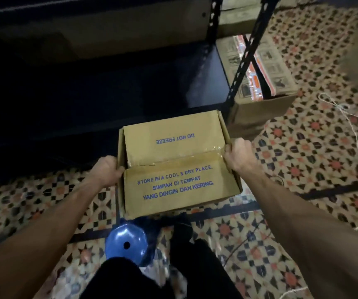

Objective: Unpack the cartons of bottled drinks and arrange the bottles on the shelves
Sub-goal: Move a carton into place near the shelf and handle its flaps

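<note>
A brown cardboard carton (178, 169) with blue print, "DO NOT FREEZE" and "STORE IN A COOL & DRY PLACE", is held over the patterned floor in front of a dark metal shelf (109, 87). Its two top flaps are folded down, with torn clear tape along the seam. My left hand (107, 169) grips the carton's left side. My right hand (238, 154) grips its right edge. No bottles are visible; the carton's contents are hidden.
A blue round plastic object (127, 244) lies on the floor just below the carton, beside my dark-clad legs (182, 255). Another carton (260, 83) with printed packs stands right of the shelf's slotted post (247, 52). White string (346, 117) trails across the tiled floor (303, 169) at right.
</note>
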The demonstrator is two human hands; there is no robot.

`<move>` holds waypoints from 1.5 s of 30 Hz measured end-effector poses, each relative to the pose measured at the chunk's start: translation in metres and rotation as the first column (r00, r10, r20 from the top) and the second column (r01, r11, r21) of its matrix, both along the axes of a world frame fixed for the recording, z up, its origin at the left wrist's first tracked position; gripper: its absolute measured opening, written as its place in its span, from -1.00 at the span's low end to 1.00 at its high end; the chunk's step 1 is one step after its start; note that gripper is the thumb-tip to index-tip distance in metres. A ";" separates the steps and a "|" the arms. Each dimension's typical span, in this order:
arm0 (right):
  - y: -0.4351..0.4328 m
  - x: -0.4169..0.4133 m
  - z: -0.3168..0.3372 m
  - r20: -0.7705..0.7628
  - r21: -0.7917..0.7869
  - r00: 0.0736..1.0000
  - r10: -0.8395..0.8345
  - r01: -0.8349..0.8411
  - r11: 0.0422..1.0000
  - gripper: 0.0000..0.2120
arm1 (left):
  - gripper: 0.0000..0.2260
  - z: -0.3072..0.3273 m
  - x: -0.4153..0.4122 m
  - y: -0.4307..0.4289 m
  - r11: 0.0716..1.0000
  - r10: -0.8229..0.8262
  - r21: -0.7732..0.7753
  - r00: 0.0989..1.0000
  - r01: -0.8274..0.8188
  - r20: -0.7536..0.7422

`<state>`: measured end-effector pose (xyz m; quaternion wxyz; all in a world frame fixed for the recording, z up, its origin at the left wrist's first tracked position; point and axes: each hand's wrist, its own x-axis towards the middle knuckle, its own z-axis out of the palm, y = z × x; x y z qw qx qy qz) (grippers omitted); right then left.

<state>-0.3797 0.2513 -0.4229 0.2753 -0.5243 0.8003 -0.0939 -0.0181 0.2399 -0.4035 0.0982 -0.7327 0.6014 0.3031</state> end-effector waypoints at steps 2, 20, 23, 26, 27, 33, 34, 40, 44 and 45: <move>0.004 -0.003 -0.011 -0.007 -0.002 0.999 -0.037 0.037 0.999 -0.78 | -0.86 -0.009 -0.002 -0.009 1.000 -0.008 -0.004 1.000 0.008 -0.023; 0.058 0.045 -0.171 -0.057 0.017 0.952 -0.302 0.303 0.953 -0.91 | -0.84 -0.183 0.027 -0.049 0.960 -0.278 0.009 0.956 0.280 -0.097; 0.064 0.059 -0.212 -0.041 -0.021 0.935 -0.351 0.351 0.936 -0.92 | -0.86 -0.221 0.033 -0.059 0.943 -0.332 -0.028 0.940 0.331 -0.074; 0.066 0.067 -0.258 -0.052 -0.045 0.937 -0.344 0.342 0.939 -0.90 | -0.86 -0.260 0.037 -0.068 0.933 -0.359 -0.047 0.930 0.356 -0.082; 0.066 0.070 -0.270 -0.046 -0.053 0.936 -0.348 0.346 0.937 -0.91 | -0.86 -0.272 0.038 -0.071 0.934 -0.358 -0.040 0.929 0.356 -0.095; 0.061 0.085 -0.328 -0.039 0.003 0.910 -0.413 0.414 0.910 -0.94 | -0.90 -0.348 0.049 -0.086 0.930 -0.368 -0.061 0.921 0.363 -0.131; 0.059 0.085 -0.335 -0.027 0.000 0.908 -0.417 0.418 0.909 -0.94 | -0.89 -0.355 0.049 -0.089 0.929 -0.371 -0.063 0.919 0.366 -0.133; 0.054 0.100 -0.360 0.007 -0.011 0.904 -0.428 0.428 0.904 -0.90 | -0.88 -0.388 0.053 -0.110 0.909 -0.415 -0.030 0.902 0.415 -0.121; 0.047 0.105 -0.373 0.018 -0.010 0.899 -0.438 0.438 0.899 -0.86 | -0.89 -0.402 0.053 -0.130 0.892 -0.452 -0.050 0.885 0.449 -0.114; 0.044 0.106 -0.375 0.031 -0.001 0.902 -0.430 0.430 0.903 -0.84 | -0.90 -0.405 0.055 -0.133 0.895 -0.447 -0.037 0.887 0.446 -0.119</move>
